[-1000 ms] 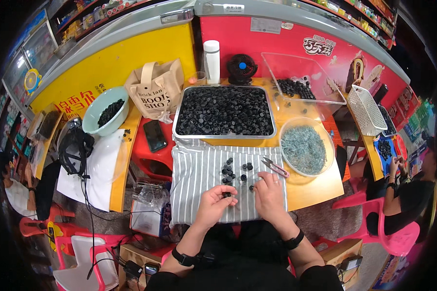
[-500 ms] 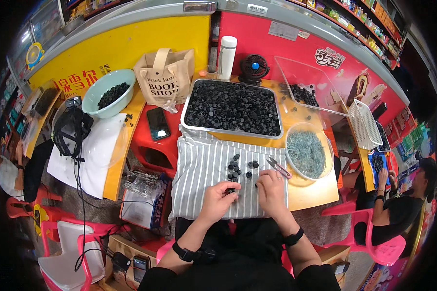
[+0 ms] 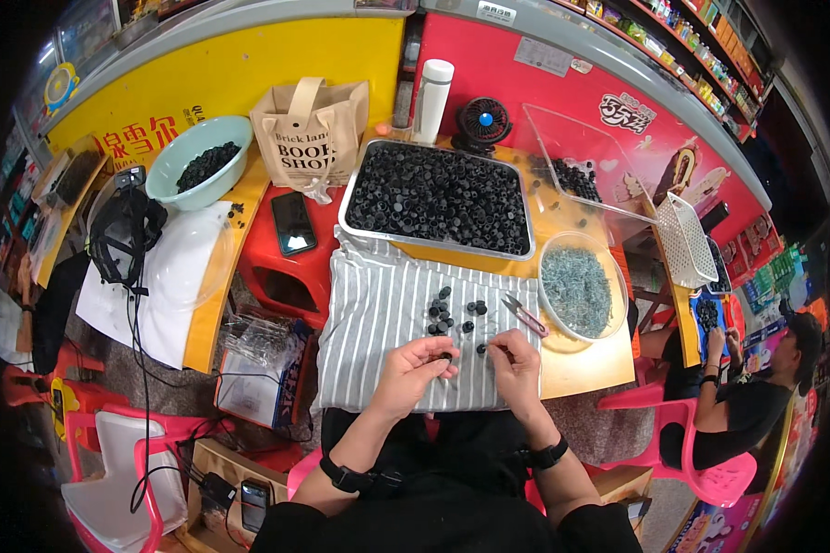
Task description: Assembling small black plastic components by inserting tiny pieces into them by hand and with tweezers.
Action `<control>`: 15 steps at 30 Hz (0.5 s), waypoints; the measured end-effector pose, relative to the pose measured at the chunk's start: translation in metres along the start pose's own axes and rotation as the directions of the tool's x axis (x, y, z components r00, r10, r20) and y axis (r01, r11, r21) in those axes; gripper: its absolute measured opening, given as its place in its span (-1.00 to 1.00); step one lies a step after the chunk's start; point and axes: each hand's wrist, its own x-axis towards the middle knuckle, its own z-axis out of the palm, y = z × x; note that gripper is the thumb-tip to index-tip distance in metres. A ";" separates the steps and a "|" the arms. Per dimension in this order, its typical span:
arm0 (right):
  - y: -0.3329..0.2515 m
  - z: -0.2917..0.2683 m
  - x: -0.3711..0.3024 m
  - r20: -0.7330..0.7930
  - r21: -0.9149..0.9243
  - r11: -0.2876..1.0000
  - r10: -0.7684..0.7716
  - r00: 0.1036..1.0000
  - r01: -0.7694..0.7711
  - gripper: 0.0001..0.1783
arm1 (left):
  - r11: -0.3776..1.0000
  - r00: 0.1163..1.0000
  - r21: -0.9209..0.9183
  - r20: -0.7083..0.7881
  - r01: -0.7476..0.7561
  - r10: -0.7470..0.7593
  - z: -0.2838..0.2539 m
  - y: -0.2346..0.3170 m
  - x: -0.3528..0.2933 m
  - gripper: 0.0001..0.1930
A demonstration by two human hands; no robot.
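Observation:
My left hand is closed around a small round black cap held at its fingertips. My right hand has its thumb and fingers pinched on another black cap, just above the striped cloth. Beyond the hands, several loose black caps lie in a small group on the cloth. A pair of pink-handled thread snips rests beside them at the right, blades pointing away from me.
A metal tray heaped with black caps stands at the back. To the right is a clear round tub of greyish translucent bits. A phone lies on a red stool. A pale green basin stands left; a person sits right.
My hands have spread slightly apart, and the left fingers have straightened somewhat around the cap. The right fingers have drawn toward a cap near the cloth. The whole view has shifted a little.

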 end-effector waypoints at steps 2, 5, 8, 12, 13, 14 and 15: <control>-0.001 0.000 0.001 0.002 -0.023 1.000 -0.016 1.000 0.016 -0.90 | 1.000 1.000 -0.022 -0.009 -0.015 0.014 0.000 0.000 0.000 -0.66; -0.002 0.002 0.003 0.028 -0.106 0.990 -0.094 0.995 0.096 -0.90 | 0.996 0.999 -0.073 -0.025 -0.045 0.044 -0.004 -0.001 0.001 -0.68; -0.004 0.003 0.002 0.028 -0.235 0.949 -0.210 0.977 0.210 -0.85 | 0.990 0.997 -0.123 -0.024 -0.074 0.071 -0.004 -0.003 0.002 -0.70; -0.017 0.005 0.002 0.148 -0.409 0.814 -0.387 0.910 0.413 -0.78 | 0.987 0.992 -0.103 -0.036 -0.122 0.119 -0.005 -0.005 -0.001 -0.74; -0.020 0.005 0.002 0.208 -0.454 0.756 -0.424 0.882 0.471 -0.76 | 0.987 0.992 -0.099 -0.040 -0.126 0.122 -0.005 -0.004 -0.002 -0.74; -0.023 0.006 0.001 0.208 -0.448 0.758 -0.428 0.880 0.474 -0.76 | 0.988 0.993 -0.108 -0.046 -0.110 0.105 -0.004 -0.002 -0.004 -0.73; -0.025 0.007 0.001 0.237 -0.475 0.725 -0.440 0.866 0.498 -0.75 | 0.989 0.995 -0.116 -0.050 -0.093 0.088 -0.004 -0.001 -0.004 -0.71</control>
